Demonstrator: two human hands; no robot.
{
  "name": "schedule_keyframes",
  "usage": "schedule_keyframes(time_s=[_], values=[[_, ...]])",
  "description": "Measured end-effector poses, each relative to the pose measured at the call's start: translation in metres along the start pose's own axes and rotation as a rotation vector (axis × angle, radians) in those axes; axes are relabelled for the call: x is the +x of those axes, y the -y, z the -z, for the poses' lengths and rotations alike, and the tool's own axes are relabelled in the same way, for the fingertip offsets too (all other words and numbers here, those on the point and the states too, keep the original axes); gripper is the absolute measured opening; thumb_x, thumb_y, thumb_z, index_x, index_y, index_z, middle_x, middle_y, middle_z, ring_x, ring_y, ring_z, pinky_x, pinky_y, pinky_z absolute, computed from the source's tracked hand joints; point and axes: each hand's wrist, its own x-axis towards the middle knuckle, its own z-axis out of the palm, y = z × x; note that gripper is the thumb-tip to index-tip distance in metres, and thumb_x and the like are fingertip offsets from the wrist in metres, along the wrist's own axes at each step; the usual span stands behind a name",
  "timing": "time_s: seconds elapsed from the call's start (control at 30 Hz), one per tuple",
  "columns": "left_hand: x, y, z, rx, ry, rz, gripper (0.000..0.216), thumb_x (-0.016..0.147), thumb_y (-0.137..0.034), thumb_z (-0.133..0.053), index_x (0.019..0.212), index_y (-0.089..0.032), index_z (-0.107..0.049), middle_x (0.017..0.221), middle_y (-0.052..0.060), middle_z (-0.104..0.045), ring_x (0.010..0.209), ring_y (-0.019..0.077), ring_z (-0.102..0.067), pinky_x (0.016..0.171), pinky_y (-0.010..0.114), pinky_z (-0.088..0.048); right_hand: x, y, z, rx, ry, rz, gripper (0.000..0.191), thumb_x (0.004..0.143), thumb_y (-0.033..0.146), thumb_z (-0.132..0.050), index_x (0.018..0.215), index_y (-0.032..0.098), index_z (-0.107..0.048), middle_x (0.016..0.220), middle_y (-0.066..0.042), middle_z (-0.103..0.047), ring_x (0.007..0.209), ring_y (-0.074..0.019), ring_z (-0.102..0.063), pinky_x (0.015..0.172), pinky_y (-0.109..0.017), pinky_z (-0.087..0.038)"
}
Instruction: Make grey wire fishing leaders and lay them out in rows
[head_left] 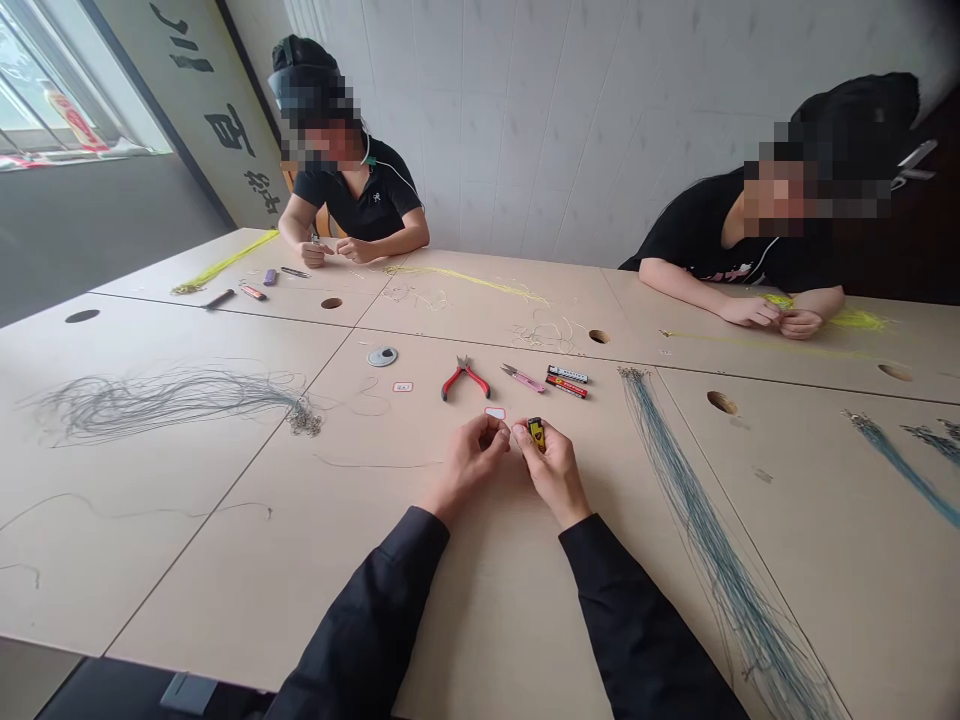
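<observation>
I see the left hand [474, 455] pinch a thin line [375, 466], trailing to nine o'clock, and the right hand's [555, 465] fingers wrap a yellow lighter [535, 430], so this line seems unfinished, though the blue bunch [701, 510] at four o'clock may be done.

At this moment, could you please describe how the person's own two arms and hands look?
The left hand and right hand are bare, with no gloves. No watch or bracelet shows at either wrist. Both arms wear long, very dark sleeves, black or nearly so, slightly creased, ending around the wrists. I see no printed marking or cable on them.
</observation>
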Motion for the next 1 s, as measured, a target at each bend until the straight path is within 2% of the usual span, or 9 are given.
schedule_keyframes(time_s=[0.17,0.3,0.47,0.7,0.8,1.0], values=[[0.0011,0.0049,-0.0007,-0.026,-0.038,0.018,0.022,0.085,-0.038,-0.057,0.078,-0.017,-0.055,0.068,0.001,-0.061,0.064,0.0124,-0.057,0.061,0.024,-0.042,0.0003,-0.0059,0.0001,0.075,0.003,-0.090,0.042,0.086,0.056,-0.057,0.093,0.015,-0.065,0.057,0.002,-0.050,0.052,-0.0132,-0.042,0.050,-0.025,-0.035],[0.0013,0.0069,-0.0016,-0.028,-0.019,0.006,0.021,0.085,-0.037,-0.057,0.078,-0.017,-0.055,0.067,0.001,-0.060,0.062,0.0117,-0.055,0.060,0.024,-0.041,0.0006,-0.0082,0.0004,0.075,0.047,-0.073,0.038,0.086,0.053,-0.057,0.087,0.015,-0.064,0.056,0.003,-0.045,0.050,-0.0110,-0.036,0.049,-0.024,-0.033],[0.0002,0.0011,-0.0021,-0.011,-0.004,0.024,0.017,0.082,-0.032,-0.057,0.075,-0.016,-0.053,0.064,-0.002,-0.055,0.059,0.0093,-0.048,0.058,0.022,-0.037,0.0006,-0.0069,0.0012,0.045,0.063,-0.051,0.038,0.087,0.052,-0.056,0.085,0.015,-0.063,0.058,0.003,-0.045,0.051,-0.0107,-0.036,0.049,-0.023,-0.032],[-0.0005,-0.0002,-0.0019,0.057,0.013,0.035,0.014,0.079,-0.028,-0.057,0.074,-0.016,-0.051,0.064,-0.005,-0.047,0.058,0.0076,-0.041,0.056,0.021,-0.033,0.0023,-0.0061,0.0016,0.019,0.059,0.003,0.035,0.089,0.049,-0.056,0.086,0.015,-0.063,0.065,0.001,-0.051,0.059,-0.0125,-0.043,0.057,-0.023,-0.038],[-0.0002,0.0019,-0.0026,0.074,0.019,0.023,0.014,0.080,-0.027,-0.056,0.074,-0.016,-0.051,0.064,-0.004,-0.048,0.058,0.0076,-0.041,0.056,0.021,-0.033,0.0020,-0.0065,0.0022,0.022,0.051,0.011,0.034,0.088,0.049,-0.056,0.084,0.015,-0.062,0.066,0.001,-0.051,0.061,-0.0124,-0.044,0.058,-0.023,-0.038],[-0.0007,-0.0011,-0.0020,0.033,-0.011,0.019,0.020,0.083,-0.033,-0.058,0.077,-0.014,-0.057,0.065,-0.001,-0.056,0.058,0.0092,-0.047,0.056,0.022,-0.036,0.0010,-0.0099,0.0015,0.091,0.029,-0.081,0.036,0.087,0.051,-0.058,0.088,0.016,-0.062,0.058,0.004,-0.043,0.051,-0.0101,-0.034,0.050,-0.023,-0.032]])
